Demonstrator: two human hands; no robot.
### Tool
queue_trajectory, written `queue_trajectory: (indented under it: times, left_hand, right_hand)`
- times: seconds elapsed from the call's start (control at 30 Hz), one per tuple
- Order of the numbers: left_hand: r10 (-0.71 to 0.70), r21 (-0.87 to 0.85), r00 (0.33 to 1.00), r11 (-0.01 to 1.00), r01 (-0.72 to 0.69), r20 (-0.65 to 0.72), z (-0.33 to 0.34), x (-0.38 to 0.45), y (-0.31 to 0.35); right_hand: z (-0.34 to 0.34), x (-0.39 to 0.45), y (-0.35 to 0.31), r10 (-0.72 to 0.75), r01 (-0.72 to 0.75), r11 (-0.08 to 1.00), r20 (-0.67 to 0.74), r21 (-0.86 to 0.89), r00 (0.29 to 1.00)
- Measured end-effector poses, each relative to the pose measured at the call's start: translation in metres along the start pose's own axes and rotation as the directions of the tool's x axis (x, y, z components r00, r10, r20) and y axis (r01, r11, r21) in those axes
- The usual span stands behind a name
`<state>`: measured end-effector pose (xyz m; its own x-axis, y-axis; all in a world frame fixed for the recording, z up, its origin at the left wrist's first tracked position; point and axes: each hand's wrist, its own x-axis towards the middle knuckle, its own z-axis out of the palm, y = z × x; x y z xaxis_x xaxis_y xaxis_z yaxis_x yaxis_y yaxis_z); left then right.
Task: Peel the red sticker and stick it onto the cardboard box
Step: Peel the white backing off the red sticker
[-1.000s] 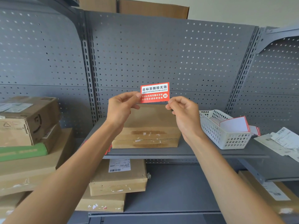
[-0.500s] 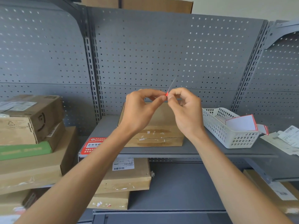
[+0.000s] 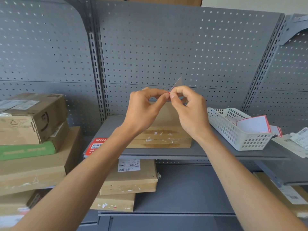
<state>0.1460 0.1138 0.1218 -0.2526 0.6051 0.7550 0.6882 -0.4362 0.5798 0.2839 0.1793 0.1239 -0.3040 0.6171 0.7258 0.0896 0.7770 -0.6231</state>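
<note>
I hold the red sticker (image 3: 176, 84) almost edge-on above the shelf; only its pale back and a thin red rim show. My left hand (image 3: 145, 108) and my right hand (image 3: 188, 108) both pinch its lower corner, fingertips touching. Directly behind and below the hands, a flat cardboard box (image 3: 164, 135) lies on the middle grey shelf (image 3: 208, 151), partly hidden by both hands.
Another red sticker (image 3: 96, 145) lies on the shelf's left front corner. A white basket (image 3: 233, 130) with red-edged backing papers stands at the right. Stacked cardboard boxes (image 3: 30, 130) fill the left side, more boxes (image 3: 128, 179) sit on the lower shelf. Loose labels (image 3: 298, 142) lie far right.
The sticker faced me with its red printed side a second ago. It has since turned edge-on, and both hands have come together at one corner.
</note>
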Motion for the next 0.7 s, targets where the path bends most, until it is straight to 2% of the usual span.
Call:
queue_trajectory:
  times: [0.2, 0.37, 0.53, 0.7]
  left_hand:
    - [0.069, 0.129, 0.997, 0.989, -0.071, 0.021, -0.005, 0.002, -0.006]
    - [0.089, 0.137, 0.996, 0.986, -0.091, 0.025, -0.005, 0.004, -0.009]
    - [0.059, 0.133, 0.998, 0.989, -0.061, 0.023, -0.005, 0.006, -0.013]
    - [-0.045, 0.094, 0.999, 0.995, 0.044, 0.008, -0.01, 0.009, -0.016]
  right_hand:
    - [0.004, 0.0, 0.006, -0.036, 0.038, 0.997, 0.032, -0.062, 0.999]
    - [0.006, -0.001, 0.007, -0.013, 0.014, 0.999, 0.019, -0.045, 1.0]
    - [0.007, -0.001, 0.007, 0.032, -0.032, 0.999, -0.003, -0.02, 0.999]
    - [0.006, 0.0, 0.011, 0.08, -0.082, 0.997, -0.074, -0.012, 0.994]
